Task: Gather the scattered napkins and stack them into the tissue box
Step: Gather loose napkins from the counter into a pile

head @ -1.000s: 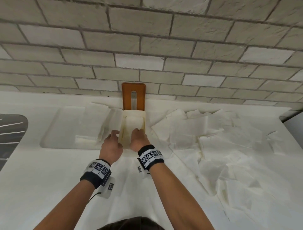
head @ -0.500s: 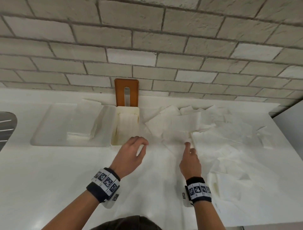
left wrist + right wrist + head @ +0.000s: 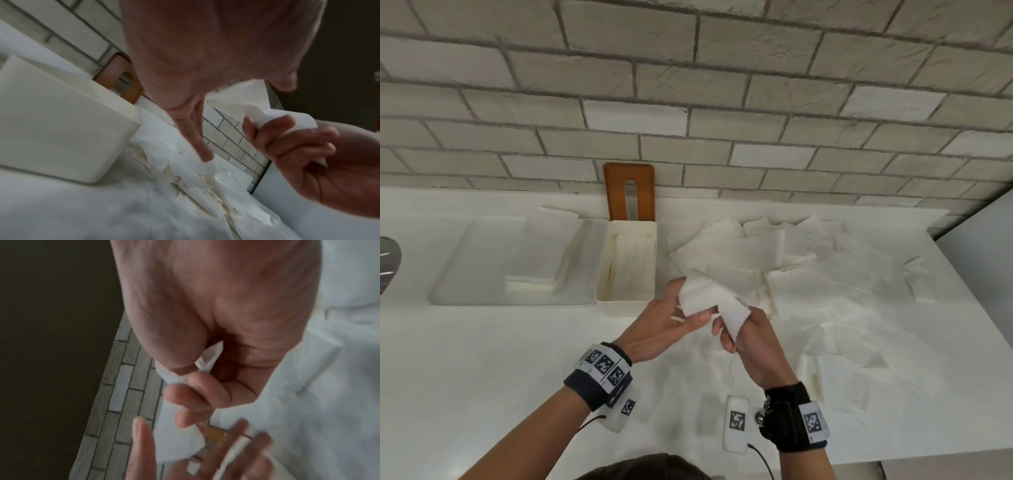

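A white napkin point(image 3: 709, 298) hangs above the counter just right of the open white tissue box point(image 3: 626, 305), which has napkins stacked inside. My right hand point(image 3: 732, 337) pinches the napkin's lower end with curled fingers, as the right wrist view confirms for this hand point(image 3: 195, 378) and the napkin point(image 3: 207, 360). My left hand point(image 3: 671, 318) lies against the napkin's other side with straight, spread fingers point(image 3: 197, 138). The scattered napkins point(image 3: 825, 274) cover the counter to the right. The left wrist view shows the box point(image 3: 61, 121) and the held napkin point(image 3: 257, 105).
The box's orange-brown lid point(image 3: 629, 192) leans upright against the brick wall behind the box. A shallow white tray point(image 3: 448, 274) with a few napkins lies left of the box. A dark sink edge point(image 3: 388, 260) shows at far left. The counter drops off at the right.
Both hands left the tissue box. The right hand reached to the pile, took a napkin and lifted it; the left hand came across to meet it.
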Demonstrator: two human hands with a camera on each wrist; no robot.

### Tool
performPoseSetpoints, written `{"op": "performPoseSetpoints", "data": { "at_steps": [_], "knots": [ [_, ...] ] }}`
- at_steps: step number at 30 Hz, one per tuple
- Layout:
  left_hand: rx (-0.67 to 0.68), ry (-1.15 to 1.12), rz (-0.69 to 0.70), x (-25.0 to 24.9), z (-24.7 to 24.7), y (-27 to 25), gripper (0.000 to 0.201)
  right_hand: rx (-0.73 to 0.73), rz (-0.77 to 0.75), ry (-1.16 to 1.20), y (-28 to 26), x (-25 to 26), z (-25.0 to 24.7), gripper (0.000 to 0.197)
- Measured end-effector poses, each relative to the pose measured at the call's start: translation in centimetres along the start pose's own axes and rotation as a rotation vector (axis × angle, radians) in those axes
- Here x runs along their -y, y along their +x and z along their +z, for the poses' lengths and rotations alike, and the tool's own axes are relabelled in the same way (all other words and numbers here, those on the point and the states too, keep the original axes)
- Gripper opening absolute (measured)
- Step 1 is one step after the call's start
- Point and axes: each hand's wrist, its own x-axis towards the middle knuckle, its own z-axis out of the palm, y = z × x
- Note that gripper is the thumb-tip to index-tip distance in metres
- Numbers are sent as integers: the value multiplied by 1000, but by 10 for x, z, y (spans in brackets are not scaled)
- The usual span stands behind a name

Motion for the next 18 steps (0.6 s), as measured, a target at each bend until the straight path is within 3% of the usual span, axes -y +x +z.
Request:
{"op": "performPoseSetpoints", "data": {
  "at_steps": [3, 5, 7, 9, 11, 13, 14, 16, 18],
  "knots": [
    [2, -165, 48, -2, -5, -8, 136, 71, 90, -48, -1, -18, 12, 38],
    [16, -137, 63, 1, -13, -15, 147, 104, 116, -122, -4, -25, 18, 36],
    [16, -132, 51, 7, -22, -23, 138, 142, 106, -222, -8, -31, 22, 33],
    [-41, -254, 4, 19, -30, -30, 115, 193, 73, -335, -12, -35, 25, 33],
    [-143, -381, -39, 29, -32, -36, 86, 245, 49, -448, -14, -41, 29, 33],
    [-309, -368, -75, 39, -31, -40, 69, 335, 65, -497, -13, -46, 30, 20],
    [-396, -346, -89, 43, -31, -41, 65, 399, 73, -536, -9, -49, 27, 23],
    [-526, -320, -108, 49, -33, -44, 56, 463, 62, -699, 8, -56, 14, 51],
    [-575, -307, -109, 50, -40, -49, 46, 359, 8, -866, 35, -63, 0, 54]
  ]
}}
